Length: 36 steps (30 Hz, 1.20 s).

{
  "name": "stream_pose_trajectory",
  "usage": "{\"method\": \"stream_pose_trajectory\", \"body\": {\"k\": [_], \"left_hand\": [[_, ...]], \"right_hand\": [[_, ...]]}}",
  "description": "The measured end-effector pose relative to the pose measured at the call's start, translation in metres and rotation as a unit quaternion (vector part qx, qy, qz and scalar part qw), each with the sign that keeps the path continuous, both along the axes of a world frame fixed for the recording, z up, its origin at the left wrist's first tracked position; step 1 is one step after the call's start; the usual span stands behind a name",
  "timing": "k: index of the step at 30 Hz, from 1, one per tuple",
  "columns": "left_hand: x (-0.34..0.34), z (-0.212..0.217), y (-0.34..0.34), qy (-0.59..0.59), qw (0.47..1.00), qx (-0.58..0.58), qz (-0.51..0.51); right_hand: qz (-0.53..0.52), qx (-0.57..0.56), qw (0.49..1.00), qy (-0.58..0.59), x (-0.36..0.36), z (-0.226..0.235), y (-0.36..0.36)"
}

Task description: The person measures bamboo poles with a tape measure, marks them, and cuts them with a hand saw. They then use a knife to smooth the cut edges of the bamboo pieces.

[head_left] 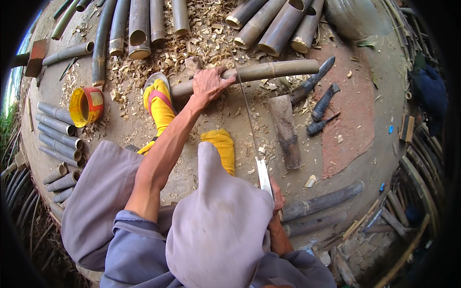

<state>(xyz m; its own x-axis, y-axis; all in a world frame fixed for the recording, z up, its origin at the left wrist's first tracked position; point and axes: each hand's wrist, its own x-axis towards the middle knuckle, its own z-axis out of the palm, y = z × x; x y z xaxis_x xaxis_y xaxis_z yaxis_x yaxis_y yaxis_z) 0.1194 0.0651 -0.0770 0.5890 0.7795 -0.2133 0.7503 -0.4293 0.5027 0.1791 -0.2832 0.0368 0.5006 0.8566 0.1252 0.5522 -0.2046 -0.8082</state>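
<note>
My left hand (210,86) is wrapped over a curved bamboo pole (281,70) that lies crosswise on the ground before me. My right hand (277,194), partly hidden behind my clothed knee, grips a handsaw (263,176) at its pale near end. The saw's long, thin blade runs away from me and crosses the bamboo just right of my left hand. My left foot, in a yellow sock (162,108) and sandal, is against the bamboo's left end. A small wooden block (193,64) lies just beyond my left hand.
Bamboo poles (139,26) and wood shavings (201,38) cover the far ground. At left stand a red-yellow tin (96,104) and short bamboo pieces (57,127). To the right lie a large knife (312,79), smaller dark-handled tools (325,102), a wooden mallet-like piece (286,129) and more bamboo (324,199).
</note>
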Motion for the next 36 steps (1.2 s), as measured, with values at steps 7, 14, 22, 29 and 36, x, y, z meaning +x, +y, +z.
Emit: {"method": "stream_pose_trajectory", "body": {"k": [7, 14, 22, 29, 36], "left_hand": [[-0.004, -0.004, -0.002, 0.008, 1.000, -0.015, -0.001], [-0.011, -0.004, 0.027, -0.037, 0.987, -0.103, -0.119], [-0.011, -0.010, -0.003, 0.042, 0.989, 0.126, -0.062], [0.002, -0.014, -0.015, 0.024, 0.992, 0.118, 0.047], [-0.034, -0.012, 0.008, 0.028, 0.997, 0.046, -0.054]], "right_hand": [[-0.011, -0.004, 0.999, 0.051, 0.015, -0.032, 0.088], [-0.024, 0.067, 0.997, -0.035, 0.024, -0.001, 0.065], [-0.017, 0.060, 0.998, -0.034, 0.025, 0.008, 0.049], [0.010, 0.054, 0.998, 0.011, 0.013, 0.003, 0.040], [0.056, 0.069, 0.996, -0.019, 0.001, -0.016, 0.035]]}}
